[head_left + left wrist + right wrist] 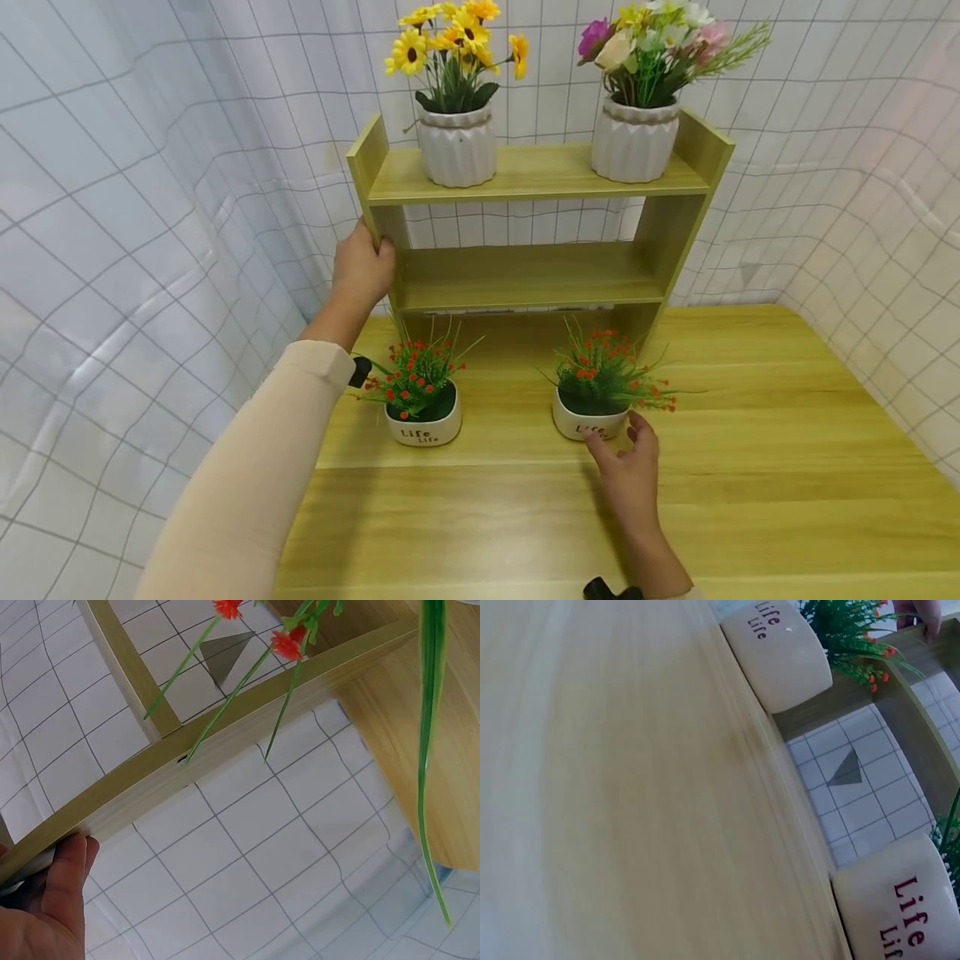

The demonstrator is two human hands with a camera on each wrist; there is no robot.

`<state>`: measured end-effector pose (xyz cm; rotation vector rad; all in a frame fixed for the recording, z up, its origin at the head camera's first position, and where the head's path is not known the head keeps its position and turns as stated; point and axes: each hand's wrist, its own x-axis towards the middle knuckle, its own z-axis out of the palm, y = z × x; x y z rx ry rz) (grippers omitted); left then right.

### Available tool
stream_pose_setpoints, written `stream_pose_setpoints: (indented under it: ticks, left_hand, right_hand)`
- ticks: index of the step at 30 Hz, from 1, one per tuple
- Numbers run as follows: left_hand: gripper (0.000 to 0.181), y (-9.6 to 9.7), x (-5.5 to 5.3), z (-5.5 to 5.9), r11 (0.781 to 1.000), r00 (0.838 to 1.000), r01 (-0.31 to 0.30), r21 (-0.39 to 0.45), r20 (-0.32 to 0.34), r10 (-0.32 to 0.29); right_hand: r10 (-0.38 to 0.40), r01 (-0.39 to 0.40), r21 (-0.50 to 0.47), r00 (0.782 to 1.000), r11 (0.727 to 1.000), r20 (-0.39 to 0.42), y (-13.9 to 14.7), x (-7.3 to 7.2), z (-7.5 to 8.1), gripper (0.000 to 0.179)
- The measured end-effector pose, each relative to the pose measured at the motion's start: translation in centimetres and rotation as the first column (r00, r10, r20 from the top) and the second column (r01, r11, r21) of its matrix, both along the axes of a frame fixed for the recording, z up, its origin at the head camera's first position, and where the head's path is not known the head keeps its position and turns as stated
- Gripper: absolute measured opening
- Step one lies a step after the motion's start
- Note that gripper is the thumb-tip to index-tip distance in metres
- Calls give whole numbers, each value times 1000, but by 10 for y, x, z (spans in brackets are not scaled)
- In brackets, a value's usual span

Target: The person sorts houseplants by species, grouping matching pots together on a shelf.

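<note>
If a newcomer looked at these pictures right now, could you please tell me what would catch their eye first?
Probably the bright yellow flowers in a white pot atop the left end of the shelf unit, and the mixed bouquet at its right end. On the table, the left pot and right pot, both lettered "Life", hold red-flowered plants. The left hand grips the shelf unit.

Two white ribbed flowerpots (459, 154) (633, 146) in the upper frame; two cream planters (424, 433) (567, 422) lettered "Life", lower centre; one wooden shelf unit (525, 273) mid-frame; one tabletop (465, 525).
</note>
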<state>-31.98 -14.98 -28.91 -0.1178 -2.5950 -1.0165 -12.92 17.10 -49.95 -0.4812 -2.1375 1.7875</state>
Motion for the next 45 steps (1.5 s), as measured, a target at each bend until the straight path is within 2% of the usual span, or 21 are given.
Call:
stream_pose_setpoints:
  ticks: [8,24,31,38,40,41,45]
  left_hand:
    - [43,0,-1,-1,1000,1000,0,0,1,0]
    - [43,-1,-1,1,1000,1000,-2,2,-6,2]
    - [42,0,-1,0,1000,1000,-3,-1,8,3]
    - [43,0,-1,-1,1000,1000,-11,-11,-3,11]
    - [43,0,-1,0,1000,1000,-11,-11,-7,11]
    - [43,0,-1,0,1000,1000,-11,-8,-5,10]
    - [43,0,0,0,1000,1000,-8,-3,-3,8]
  right_hand:
    - [-3,2,-30,1000,1000,-23,-9,-8,-5,94]
    - [-35,37,86,999,996,-34,-7,-33,-11,102]
    - [-33,35,21,994,999,-109,-4,-44,-15,106]
    - [21,-22,-2,975,1000,-222,-6,-48,-11,101]
    - [26,-25,5,972,1000,-234,-6,-50,-13,104]
    - [23,-21,11,971,1000,-239,-5,-53,-18,106]
    - [11,-9,12,970,1000,-242,-6,-55,-20,108]
